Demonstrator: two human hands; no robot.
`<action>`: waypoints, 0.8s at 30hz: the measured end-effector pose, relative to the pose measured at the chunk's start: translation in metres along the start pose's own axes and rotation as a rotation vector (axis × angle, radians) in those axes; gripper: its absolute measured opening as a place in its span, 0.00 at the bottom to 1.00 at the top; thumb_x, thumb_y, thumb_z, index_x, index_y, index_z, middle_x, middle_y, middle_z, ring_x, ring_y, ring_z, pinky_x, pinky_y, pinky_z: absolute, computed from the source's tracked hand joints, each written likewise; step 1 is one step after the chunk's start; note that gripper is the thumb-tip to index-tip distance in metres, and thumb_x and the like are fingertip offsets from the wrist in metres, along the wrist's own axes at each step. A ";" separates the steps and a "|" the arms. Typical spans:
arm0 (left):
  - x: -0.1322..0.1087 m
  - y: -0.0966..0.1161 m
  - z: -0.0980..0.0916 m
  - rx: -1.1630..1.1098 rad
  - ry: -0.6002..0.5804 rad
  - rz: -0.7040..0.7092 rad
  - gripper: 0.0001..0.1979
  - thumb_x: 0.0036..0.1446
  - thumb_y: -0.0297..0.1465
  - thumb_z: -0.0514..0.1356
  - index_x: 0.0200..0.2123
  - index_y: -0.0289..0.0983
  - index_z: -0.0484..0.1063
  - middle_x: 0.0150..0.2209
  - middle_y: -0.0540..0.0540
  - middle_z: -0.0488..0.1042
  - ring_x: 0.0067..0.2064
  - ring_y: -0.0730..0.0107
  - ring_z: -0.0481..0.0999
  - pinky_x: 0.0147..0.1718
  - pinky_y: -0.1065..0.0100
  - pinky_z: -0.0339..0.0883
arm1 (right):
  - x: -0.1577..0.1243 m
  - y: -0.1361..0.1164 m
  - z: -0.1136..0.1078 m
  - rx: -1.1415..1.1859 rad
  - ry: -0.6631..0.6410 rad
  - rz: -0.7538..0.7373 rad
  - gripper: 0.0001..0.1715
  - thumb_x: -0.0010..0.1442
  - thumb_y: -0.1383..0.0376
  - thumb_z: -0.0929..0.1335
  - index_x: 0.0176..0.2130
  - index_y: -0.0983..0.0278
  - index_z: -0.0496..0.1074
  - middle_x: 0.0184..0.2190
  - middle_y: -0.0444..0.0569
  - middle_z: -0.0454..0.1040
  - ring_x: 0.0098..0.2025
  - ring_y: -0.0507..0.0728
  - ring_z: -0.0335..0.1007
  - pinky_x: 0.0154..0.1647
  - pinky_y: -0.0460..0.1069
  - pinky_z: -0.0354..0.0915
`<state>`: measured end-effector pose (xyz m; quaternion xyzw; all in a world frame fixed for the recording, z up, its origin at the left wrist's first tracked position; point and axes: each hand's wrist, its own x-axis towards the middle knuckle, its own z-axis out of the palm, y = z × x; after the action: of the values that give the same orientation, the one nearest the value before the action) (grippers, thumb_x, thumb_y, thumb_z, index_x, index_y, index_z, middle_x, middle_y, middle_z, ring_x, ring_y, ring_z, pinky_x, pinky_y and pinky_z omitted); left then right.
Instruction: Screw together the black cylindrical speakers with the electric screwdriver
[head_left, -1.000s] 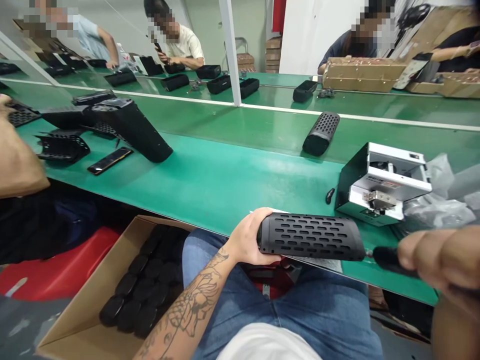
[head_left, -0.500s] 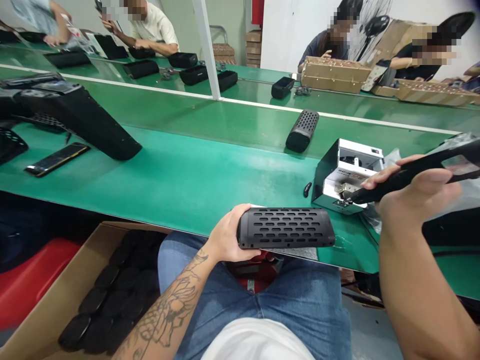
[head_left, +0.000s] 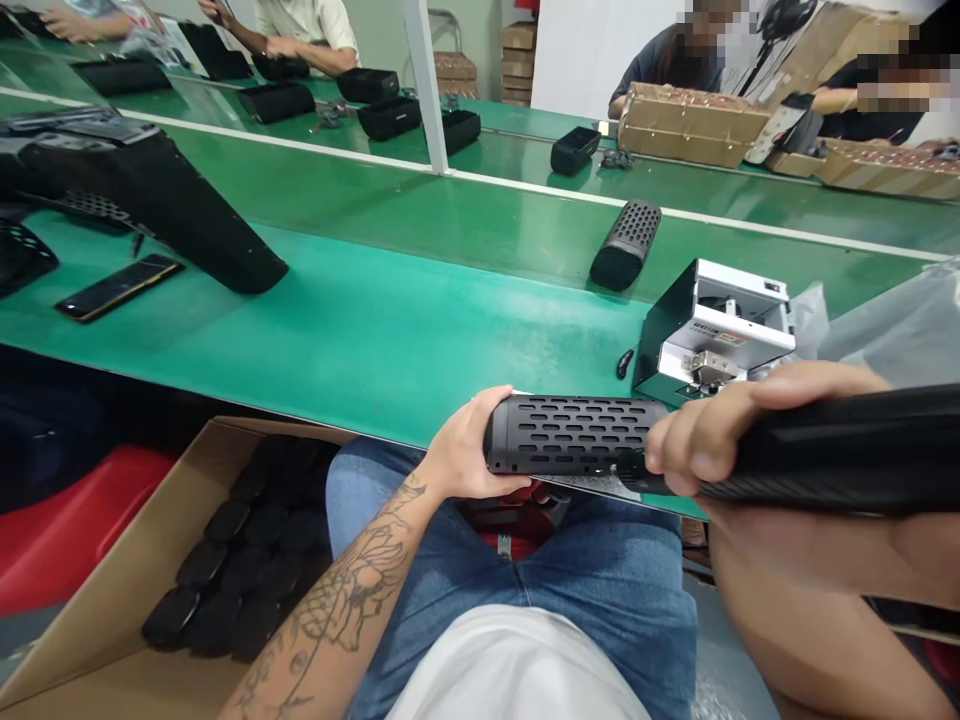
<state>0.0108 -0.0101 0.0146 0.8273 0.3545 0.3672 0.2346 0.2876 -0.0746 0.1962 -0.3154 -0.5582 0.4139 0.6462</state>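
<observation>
My left hand (head_left: 466, 447) grips the left end of a black slotted speaker housing (head_left: 574, 430) at the table's front edge. Wrapped around a black electric screwdriver (head_left: 847, 445), my right hand (head_left: 709, 435) is at the housing's right end and covers part of it. The screwdriver lies almost level, its tip at the housing's lower front edge, close to a small shiny spot that looks like a screw. Behind my right hand stands a white and black screw feeder (head_left: 716, 325), its front partly hidden by the fingers.
A small black piece (head_left: 625, 363) lies left of the feeder. Another slotted speaker (head_left: 626, 245) rests on the green belt. A phone (head_left: 120, 287) and a large black stand (head_left: 180, 215) are at left. Below, a cardboard box (head_left: 97, 570) holds several black parts. People work across the line.
My right hand has brought the screwdriver from the screw feeder down and left to the housing's lower edge. My left hand keeps its hold. The view has shifted slightly.
</observation>
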 end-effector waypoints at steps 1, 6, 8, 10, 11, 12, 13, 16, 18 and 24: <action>0.000 0.001 0.000 -0.004 0.003 0.003 0.62 0.46 0.49 0.79 0.77 0.41 0.52 0.68 0.31 0.73 0.66 0.37 0.79 0.67 0.42 0.75 | 0.002 0.005 0.007 0.024 0.005 -0.006 0.32 0.64 0.34 0.75 0.47 0.57 0.83 0.24 0.46 0.76 0.21 0.60 0.72 0.27 0.58 0.74; 0.001 0.001 0.002 -0.001 0.015 0.024 0.63 0.47 0.51 0.79 0.78 0.43 0.50 0.69 0.31 0.72 0.66 0.37 0.80 0.66 0.42 0.76 | 0.011 0.015 0.024 0.001 0.090 0.034 0.41 0.55 0.26 0.75 0.38 0.59 0.81 0.20 0.46 0.75 0.19 0.60 0.72 0.26 0.58 0.73; 0.001 0.000 0.002 0.004 0.018 0.034 0.63 0.47 0.51 0.79 0.78 0.43 0.50 0.70 0.31 0.71 0.67 0.36 0.79 0.66 0.41 0.75 | 0.011 0.016 0.028 -0.015 0.110 0.022 0.41 0.52 0.26 0.76 0.36 0.59 0.81 0.19 0.45 0.74 0.17 0.60 0.70 0.23 0.58 0.72; 0.000 -0.001 0.003 0.005 0.023 0.043 0.63 0.48 0.52 0.79 0.78 0.43 0.50 0.70 0.30 0.71 0.67 0.35 0.79 0.67 0.41 0.74 | 0.009 0.017 0.031 -0.018 0.109 0.000 0.40 0.51 0.26 0.77 0.36 0.58 0.81 0.19 0.45 0.74 0.16 0.59 0.69 0.20 0.57 0.70; 0.000 -0.001 0.003 0.002 0.024 0.046 0.63 0.48 0.52 0.79 0.78 0.43 0.50 0.70 0.30 0.70 0.67 0.35 0.79 0.67 0.41 0.74 | 0.008 0.018 0.033 -0.012 0.101 -0.009 0.40 0.51 0.27 0.77 0.37 0.58 0.81 0.19 0.44 0.74 0.16 0.59 0.69 0.19 0.57 0.70; 0.000 -0.001 0.002 -0.003 0.026 0.050 0.63 0.48 0.52 0.79 0.78 0.43 0.50 0.70 0.30 0.70 0.67 0.35 0.79 0.66 0.41 0.75 | 0.008 0.019 0.034 -0.006 0.090 -0.008 0.40 0.51 0.27 0.77 0.37 0.59 0.81 0.19 0.44 0.74 0.16 0.59 0.69 0.19 0.57 0.71; 0.001 -0.001 0.002 -0.011 0.027 0.055 0.63 0.49 0.52 0.78 0.78 0.43 0.49 0.70 0.30 0.71 0.67 0.36 0.79 0.66 0.41 0.75 | 0.007 0.021 0.035 -0.004 0.077 -0.004 0.40 0.51 0.27 0.77 0.37 0.59 0.81 0.20 0.44 0.74 0.16 0.59 0.70 0.19 0.57 0.71; 0.002 0.000 0.002 -0.028 0.021 0.062 0.63 0.50 0.52 0.78 0.78 0.44 0.49 0.70 0.31 0.71 0.66 0.37 0.79 0.65 0.42 0.76 | 0.007 0.024 0.034 0.002 0.046 0.001 0.39 0.51 0.28 0.78 0.36 0.59 0.80 0.19 0.44 0.73 0.16 0.59 0.69 0.18 0.56 0.70; 0.002 0.000 0.002 -0.031 0.015 0.054 0.63 0.49 0.53 0.78 0.78 0.44 0.49 0.70 0.31 0.72 0.67 0.37 0.79 0.65 0.42 0.76 | 0.007 0.026 0.032 0.023 0.002 0.007 0.38 0.52 0.29 0.79 0.36 0.60 0.80 0.19 0.44 0.73 0.15 0.58 0.68 0.18 0.55 0.69; 0.002 -0.003 0.003 -0.040 0.015 0.062 0.62 0.48 0.51 0.79 0.77 0.43 0.50 0.68 0.31 0.73 0.66 0.37 0.79 0.65 0.42 0.76 | 0.008 0.036 0.015 0.031 -0.209 0.018 0.19 0.68 0.45 0.76 0.42 0.57 0.82 0.22 0.46 0.76 0.19 0.58 0.72 0.25 0.56 0.76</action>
<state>0.0131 -0.0074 0.0116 0.8304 0.3228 0.3876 0.2367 0.2667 -0.0515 0.1710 -0.2657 -0.6133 0.4588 0.5855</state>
